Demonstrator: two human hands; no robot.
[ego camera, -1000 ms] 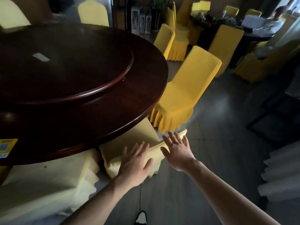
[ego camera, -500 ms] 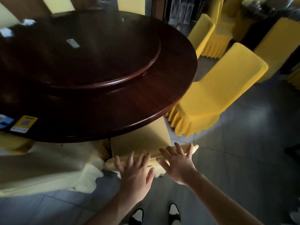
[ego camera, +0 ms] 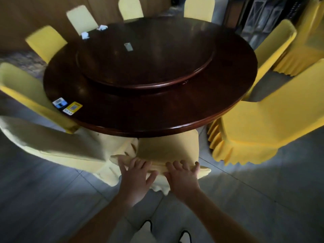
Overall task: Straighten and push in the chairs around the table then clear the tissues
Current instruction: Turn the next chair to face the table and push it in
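Chair (ego camera: 168,148) before you sits pushed under the surface (ego camera: 157,116), only its back showing. Your left grip (ego camera: 135,178) presses flat on the top edge, fingers straight; your right grip (ego camera: 184,178) curls over that edge, probably to square it. Crumpled tissues (ego camera: 85,35) lie at the far rim, not yet cleared.

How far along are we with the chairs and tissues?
Already done: the far chairs look tucked in. In hand: left hand and right hand sit on the near chair's back, its seat under the table. Left: the bright yellow chair at the right stands angled away, and two crumpled tissues lie near the far edge.
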